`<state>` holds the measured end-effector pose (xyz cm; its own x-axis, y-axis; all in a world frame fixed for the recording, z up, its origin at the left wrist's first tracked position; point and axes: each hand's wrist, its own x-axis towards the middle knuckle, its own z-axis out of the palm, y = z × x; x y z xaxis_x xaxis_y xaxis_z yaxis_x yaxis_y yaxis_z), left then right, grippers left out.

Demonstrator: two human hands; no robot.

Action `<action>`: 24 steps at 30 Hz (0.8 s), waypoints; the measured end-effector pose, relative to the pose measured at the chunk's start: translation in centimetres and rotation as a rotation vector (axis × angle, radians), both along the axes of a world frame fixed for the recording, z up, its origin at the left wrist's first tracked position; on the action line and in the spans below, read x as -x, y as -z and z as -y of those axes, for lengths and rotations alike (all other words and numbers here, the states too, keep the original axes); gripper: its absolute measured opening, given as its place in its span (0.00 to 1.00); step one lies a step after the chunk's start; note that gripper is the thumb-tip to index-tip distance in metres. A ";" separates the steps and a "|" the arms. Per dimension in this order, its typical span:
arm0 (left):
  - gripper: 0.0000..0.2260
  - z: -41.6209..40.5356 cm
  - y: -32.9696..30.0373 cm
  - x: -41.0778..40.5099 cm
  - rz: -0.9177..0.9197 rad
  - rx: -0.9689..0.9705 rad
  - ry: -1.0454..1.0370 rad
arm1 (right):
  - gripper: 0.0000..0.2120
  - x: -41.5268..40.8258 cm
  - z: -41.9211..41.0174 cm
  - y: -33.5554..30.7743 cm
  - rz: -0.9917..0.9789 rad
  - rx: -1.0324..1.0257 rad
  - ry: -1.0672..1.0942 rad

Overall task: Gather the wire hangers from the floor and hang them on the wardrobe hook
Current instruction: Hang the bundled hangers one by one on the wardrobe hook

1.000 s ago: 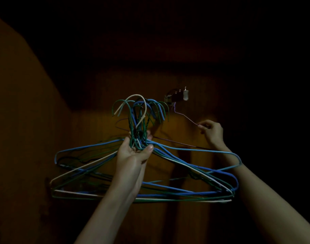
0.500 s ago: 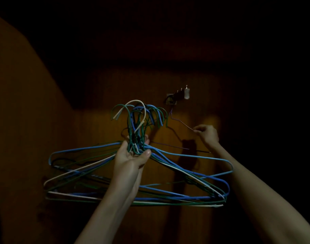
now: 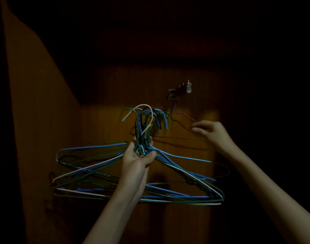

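1. Since a second ago, my right hand has let go of the thin dark hanger it was pinching; that hand now hovers just beside the wire with its fingers loose and spread, holding nothing.
2. That dark hanger now hangs by its neck from the wardrobe hook, lying against the back panel.
3. My left hand has stayed wrapped around the twisted necks of the bundle of wire hangers, blue, green and white, and the bundle has dropped a little lower in view than before.
4. The bundle sits below and left of the hook, its curved tops fanned in different directions and near the hook but not on it.
5. I judge the main risk is the splayed tops: if I lift the bundle as it is, only some will catch the hook and the rest may slip from my grip and fall.
6. A second risk is knocking the hung dark hanger off while I crowd more wire onto the same small hook.
7. The tangled lower bars could also snag each other and pull the bundle askew.
8. Around me is a dim wooden wardrobe interior, with a brown side wall on the left; the rest is too dark to make out.
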<state>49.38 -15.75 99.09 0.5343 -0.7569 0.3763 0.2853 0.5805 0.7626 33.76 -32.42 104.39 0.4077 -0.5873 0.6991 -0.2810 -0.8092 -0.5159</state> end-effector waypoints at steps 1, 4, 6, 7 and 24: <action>0.31 -0.2 0.2 0.1 -0.001 -0.005 0.005 | 0.05 0.0 -1.3 0.4 -0.024 -0.009 -0.034; 0.31 -0.5 0.4 0.5 -0.011 -0.005 0.009 | 0.05 -0.1 -4.6 2.0 -0.097 -0.109 -0.157; 0.30 -0.7 0.4 0.8 -0.028 0.006 0.013 | 0.05 -0.2 -6.3 3.3 -0.141 -0.129 -0.181; 0.30 -0.8 0.4 0.9 -0.034 0.010 0.017 | 0.04 -0.2 -6.8 3.9 -0.189 -0.082 -0.136; 0.35 -1.8 0.0 0.1 -0.112 0.039 -0.016 | 0.03 3.9 -5.3 5.0 0.085 0.065 0.153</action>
<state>49.28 -13.98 99.10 0.5863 -0.7343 0.3422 0.3583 0.6139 0.7033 29.87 -27.11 99.38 0.2548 -0.5903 0.7659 -0.3610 -0.7928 -0.4910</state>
